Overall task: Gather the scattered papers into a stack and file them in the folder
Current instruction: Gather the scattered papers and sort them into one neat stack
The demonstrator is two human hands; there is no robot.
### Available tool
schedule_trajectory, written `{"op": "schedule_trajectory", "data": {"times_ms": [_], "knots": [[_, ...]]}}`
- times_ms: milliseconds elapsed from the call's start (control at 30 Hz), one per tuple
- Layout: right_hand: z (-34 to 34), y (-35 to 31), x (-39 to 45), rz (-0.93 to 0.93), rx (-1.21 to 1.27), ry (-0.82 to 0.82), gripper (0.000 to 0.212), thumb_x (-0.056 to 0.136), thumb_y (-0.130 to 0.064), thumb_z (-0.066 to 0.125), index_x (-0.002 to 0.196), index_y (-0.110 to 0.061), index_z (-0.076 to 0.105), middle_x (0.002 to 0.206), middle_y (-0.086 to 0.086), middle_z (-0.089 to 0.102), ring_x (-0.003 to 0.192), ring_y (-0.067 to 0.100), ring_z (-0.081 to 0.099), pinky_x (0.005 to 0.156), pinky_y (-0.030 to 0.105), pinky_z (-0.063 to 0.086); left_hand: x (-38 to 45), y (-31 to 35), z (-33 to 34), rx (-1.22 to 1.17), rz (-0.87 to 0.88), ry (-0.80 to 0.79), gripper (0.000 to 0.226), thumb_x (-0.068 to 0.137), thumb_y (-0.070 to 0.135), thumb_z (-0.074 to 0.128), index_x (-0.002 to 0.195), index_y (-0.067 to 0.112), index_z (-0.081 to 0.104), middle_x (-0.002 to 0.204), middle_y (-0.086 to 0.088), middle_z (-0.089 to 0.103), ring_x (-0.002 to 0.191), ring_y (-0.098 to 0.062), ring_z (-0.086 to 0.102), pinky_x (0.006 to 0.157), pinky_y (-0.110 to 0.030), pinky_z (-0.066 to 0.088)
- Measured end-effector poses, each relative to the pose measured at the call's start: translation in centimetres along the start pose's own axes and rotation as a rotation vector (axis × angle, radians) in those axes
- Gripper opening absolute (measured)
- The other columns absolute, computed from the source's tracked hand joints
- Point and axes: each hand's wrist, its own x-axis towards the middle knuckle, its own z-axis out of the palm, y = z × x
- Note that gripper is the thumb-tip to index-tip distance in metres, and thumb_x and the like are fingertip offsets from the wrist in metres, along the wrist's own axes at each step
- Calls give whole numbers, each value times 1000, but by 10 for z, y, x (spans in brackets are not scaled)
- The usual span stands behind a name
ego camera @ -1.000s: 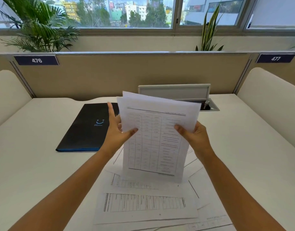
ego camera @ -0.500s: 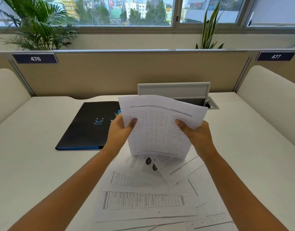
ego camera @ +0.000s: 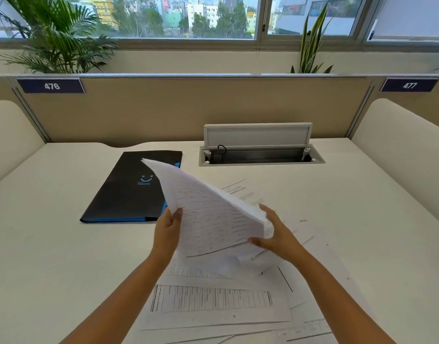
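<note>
Two bare forearms, no sleeves in view, no watch or bracelet on either wrist, left hand [ego camera: 167,234] with short plain nails, right hand [ego camera: 275,234] also without rings, slim fingers, thumb nail on the left one visible

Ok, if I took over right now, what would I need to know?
Left hand and right hand both hold a bundle of papers, tilted above the desk.
More loose sheets lie scattered under and in front of the hands.
The black folder lies shut, left of the hands.
Done: some papers gathered.
Left: pick up the rest, square the stack, open the folder, file it.
</note>
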Motion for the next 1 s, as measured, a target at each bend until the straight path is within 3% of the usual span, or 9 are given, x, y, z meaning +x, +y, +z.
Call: {"op": "schedule_trajectory", "data": {"times_ms": [100,200,267,367,500,700,867,1000], "knots": [[19,22,-3,31,-327,8,103,67,-54,73,147,-30,12,157,-4,13,144,21,11,117,53,8,3,-14,-21,76,-94,120,14,95,25,41,91,21,53,84,0,58,79,-15,55,70,-34,44],[40,42,-10,-6,-455,-7,93,73,-70,53,146,-34,8,158,-8,3,145,17,-5,115,51,-8,1,-31,-47,140,-183,196,15,95,24,42,101,17,54,93,-5,60,79,-17,56,71,-36,43],[50,53,-14,-43,-633,-12,85,77,-76,35,146,-35,8,158,-9,-1,144,14,-10,113,50,-14,-3,-43,-65,196,-229,189,14,94,21,42,97,18,55,90,-5,62,77,-19,58,62,-30,45],[51,60,-11,-63,-703,37,79,78,-77,23,146,-37,12,158,-11,0,144,11,-10,113,48,-15,-14,-56,-89,207,-308,183,15,94,18,42,103,16,54,87,0,61,76,-15,58,58,-26,44],[41,64,-2,-52,-727,62,74,81,-74,23,145,-39,15,157,-13,3,144,10,-7,114,48,-11,-30,-65,-115,209,-380,225,23,94,16,44,114,13,53,98,-6,61,78,-17,56,75,-33,46],[33,64,5,-37,-740,54,70,84,-70,26,145,-37,15,158,-11,4,145,12,-5,115,50,-9,-44,-75,-136,533,-409,244,41,96,22,39,130,-1,40,131,-24,50,113,-39,50,96,-48,40],[34,55,2,-2,-744,25,70,87,-66,27,147,-33,8,158,-7,-4,144,15,-12,114,53,-11,-48,-76,-140,584,-397,272,39,96,21,38,126,-4,42,127,-26,51,112,-42,49,95,-51,40],[44,44,-3,-46,-764,10,84,80,-75,26,147,-32,-2,157,-6,-13,143,17,-19,110,52,-18,-49,-73,-149,635,-370,349,37,95,18,39,123,-7,42,126,-30,50,113,-45,48,92,-49,39]]}}
